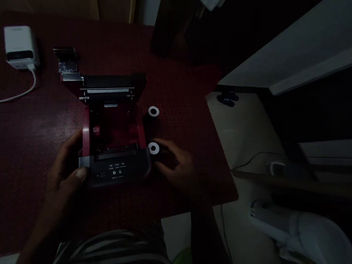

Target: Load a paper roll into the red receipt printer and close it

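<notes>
Here, in the head view, the left hand [64, 172] was grasping the side of an open thermal receipt printer [113, 172]. The right hand [173, 166] had curled fingers touching a dark paper roll [153, 148] beside the printer (if they clenched it, I cannot tell). A second roll [153, 112] stood behind, apart from the fingers.

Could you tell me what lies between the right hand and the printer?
The head view shows a paper roll between the right hand and the printer.
</notes>
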`<move>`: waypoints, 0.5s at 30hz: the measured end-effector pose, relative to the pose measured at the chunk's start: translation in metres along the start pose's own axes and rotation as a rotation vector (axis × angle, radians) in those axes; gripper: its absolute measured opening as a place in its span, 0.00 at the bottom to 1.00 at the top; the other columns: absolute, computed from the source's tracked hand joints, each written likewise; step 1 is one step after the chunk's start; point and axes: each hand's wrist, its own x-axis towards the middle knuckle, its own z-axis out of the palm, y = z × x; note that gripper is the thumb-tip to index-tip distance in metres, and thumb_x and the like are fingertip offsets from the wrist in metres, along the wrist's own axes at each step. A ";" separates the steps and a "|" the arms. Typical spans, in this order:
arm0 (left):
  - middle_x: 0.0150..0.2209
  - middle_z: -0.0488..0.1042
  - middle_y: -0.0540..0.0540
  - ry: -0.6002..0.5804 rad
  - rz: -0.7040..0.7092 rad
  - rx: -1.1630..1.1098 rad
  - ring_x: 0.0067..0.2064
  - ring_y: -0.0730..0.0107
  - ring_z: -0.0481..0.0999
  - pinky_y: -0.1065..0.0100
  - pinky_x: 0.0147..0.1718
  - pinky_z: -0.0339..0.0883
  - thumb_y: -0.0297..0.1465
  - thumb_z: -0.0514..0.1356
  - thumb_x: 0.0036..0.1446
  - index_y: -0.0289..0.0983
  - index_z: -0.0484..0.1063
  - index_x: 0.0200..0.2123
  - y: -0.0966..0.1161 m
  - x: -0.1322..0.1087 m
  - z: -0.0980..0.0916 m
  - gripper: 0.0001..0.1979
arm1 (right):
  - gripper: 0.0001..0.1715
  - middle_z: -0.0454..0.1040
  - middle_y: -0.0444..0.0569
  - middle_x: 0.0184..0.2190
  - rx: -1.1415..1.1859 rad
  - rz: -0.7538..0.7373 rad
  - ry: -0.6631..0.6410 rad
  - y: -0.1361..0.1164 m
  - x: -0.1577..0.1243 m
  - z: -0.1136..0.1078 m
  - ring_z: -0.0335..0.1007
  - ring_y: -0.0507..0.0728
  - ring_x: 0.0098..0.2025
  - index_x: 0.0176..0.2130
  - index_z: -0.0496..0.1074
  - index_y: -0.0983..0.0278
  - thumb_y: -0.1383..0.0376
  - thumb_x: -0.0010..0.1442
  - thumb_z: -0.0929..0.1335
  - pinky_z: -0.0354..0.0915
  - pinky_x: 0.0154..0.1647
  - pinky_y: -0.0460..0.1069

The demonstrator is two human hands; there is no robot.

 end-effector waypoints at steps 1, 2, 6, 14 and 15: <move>0.74 0.74 0.54 0.010 0.001 -0.008 0.75 0.43 0.70 0.55 0.69 0.71 0.50 0.69 0.67 0.58 0.72 0.74 0.000 0.000 0.000 0.34 | 0.33 0.86 0.50 0.63 0.014 0.030 -0.016 -0.001 -0.003 -0.006 0.86 0.62 0.59 0.64 0.81 0.53 0.69 0.60 0.77 0.79 0.65 0.63; 0.73 0.75 0.53 0.020 -0.004 -0.015 0.75 0.43 0.71 0.55 0.69 0.72 0.50 0.70 0.66 0.57 0.73 0.74 0.001 0.000 0.000 0.34 | 0.36 0.84 0.50 0.65 0.034 0.061 -0.026 -0.003 -0.006 -0.012 0.87 0.62 0.58 0.65 0.80 0.52 0.68 0.60 0.77 0.80 0.65 0.64; 0.73 0.75 0.54 0.031 -0.005 0.004 0.75 0.44 0.71 0.55 0.70 0.71 0.52 0.70 0.66 0.59 0.74 0.73 0.001 0.001 0.001 0.34 | 0.24 0.87 0.51 0.60 0.093 0.086 0.059 -0.009 0.002 -0.037 0.88 0.61 0.52 0.60 0.83 0.54 0.63 0.65 0.78 0.83 0.56 0.61; 0.76 0.72 0.50 0.053 -0.052 -0.035 0.77 0.40 0.69 0.53 0.70 0.71 0.51 0.71 0.65 0.53 0.75 0.72 0.006 -0.002 0.003 0.34 | 0.28 0.84 0.53 0.61 -0.048 -0.109 0.100 0.013 0.099 -0.003 0.82 0.63 0.59 0.59 0.80 0.58 0.67 0.59 0.78 0.78 0.60 0.62; 0.75 0.72 0.49 0.051 -0.050 -0.047 0.76 0.40 0.70 0.53 0.70 0.72 0.51 0.71 0.65 0.52 0.75 0.71 0.007 -0.001 0.004 0.34 | 0.25 0.85 0.52 0.59 -0.077 -0.120 0.096 0.017 0.106 0.003 0.82 0.63 0.59 0.56 0.81 0.58 0.67 0.60 0.77 0.77 0.61 0.62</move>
